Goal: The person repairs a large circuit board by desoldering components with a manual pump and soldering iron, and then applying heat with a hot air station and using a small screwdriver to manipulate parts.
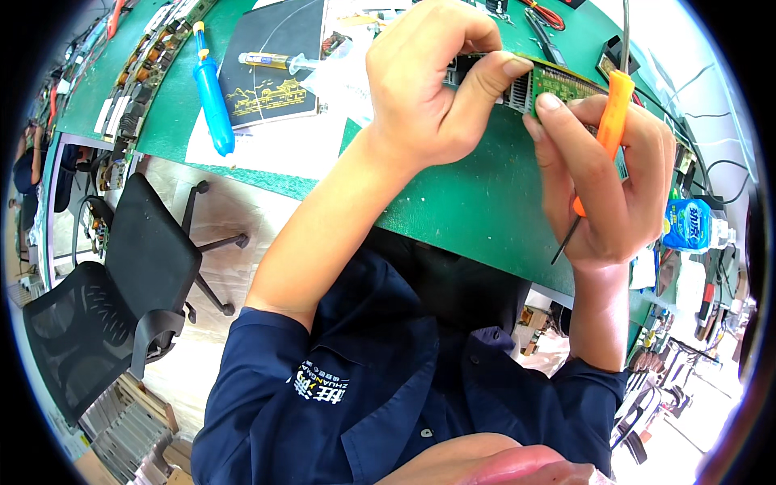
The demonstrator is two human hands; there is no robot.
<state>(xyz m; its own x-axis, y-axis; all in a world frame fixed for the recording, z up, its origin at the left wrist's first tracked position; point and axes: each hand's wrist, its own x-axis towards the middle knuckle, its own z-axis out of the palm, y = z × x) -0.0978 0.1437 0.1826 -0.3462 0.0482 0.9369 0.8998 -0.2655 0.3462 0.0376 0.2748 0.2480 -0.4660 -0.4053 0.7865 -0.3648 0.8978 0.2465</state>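
A green circuit board (552, 79) with a ridged metal part (517, 94) is held up above the green bench. My left hand (428, 89) grips it from the left, fingers curled and thumb on its upper edge. My right hand (606, 178) pinches the board's lower right part with index finger and thumb while holding an orange-handled screwdriver (614, 113), whose thin shaft points down toward my body. The far side of the board and some fingertips are hidden.
The bench (453, 202) carries a black booklet (275, 97), syringe (271, 60), blue desoldering pump (212, 97), knife (543, 36), red cable (548, 18), blue-labelled bottle (689, 224) and several boards (145, 73). A black chair (137, 250) stands left. A person (31, 166) is at far left.
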